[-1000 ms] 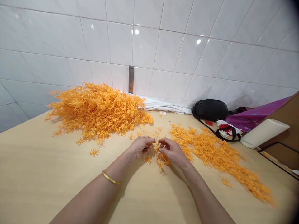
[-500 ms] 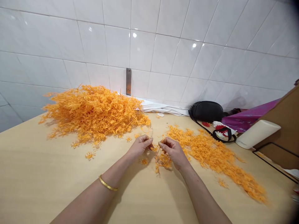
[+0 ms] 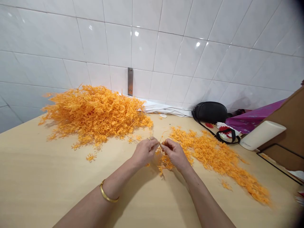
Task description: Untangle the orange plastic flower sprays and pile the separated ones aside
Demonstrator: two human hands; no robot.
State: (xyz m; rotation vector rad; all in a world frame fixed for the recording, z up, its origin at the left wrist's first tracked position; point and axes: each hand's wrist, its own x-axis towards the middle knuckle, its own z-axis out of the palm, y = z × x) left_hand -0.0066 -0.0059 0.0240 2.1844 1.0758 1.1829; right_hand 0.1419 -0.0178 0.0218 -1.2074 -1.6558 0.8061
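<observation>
My left hand (image 3: 144, 152) and my right hand (image 3: 175, 153) meet at the middle of the wooden table (image 3: 35, 183), fingertips pinched together on an orange plastic sprig (image 3: 163, 163) that hangs between and under them. A gold bangle (image 3: 106, 195) circles my left wrist. A big tangled heap of orange plastic sprigs (image 3: 95, 114) lies at the back left. A flatter spread of small orange pieces (image 3: 213, 158) runs from beside my right hand toward the right front.
A black bag (image 3: 210, 112) with a strap lies by the tiled wall. Beside it are red-and-white flowers (image 3: 224, 131), a purple sheet (image 3: 251, 118), a white cylinder (image 3: 261, 134) and a brown box (image 3: 289, 120). White cloth (image 3: 166, 109) lies along the wall. Stray orange bits (image 3: 90, 157) dot the table.
My two hands have closed in on each other, so the fingertips now touch over the sprig. The view shifted slightly; the piles have not moved.
</observation>
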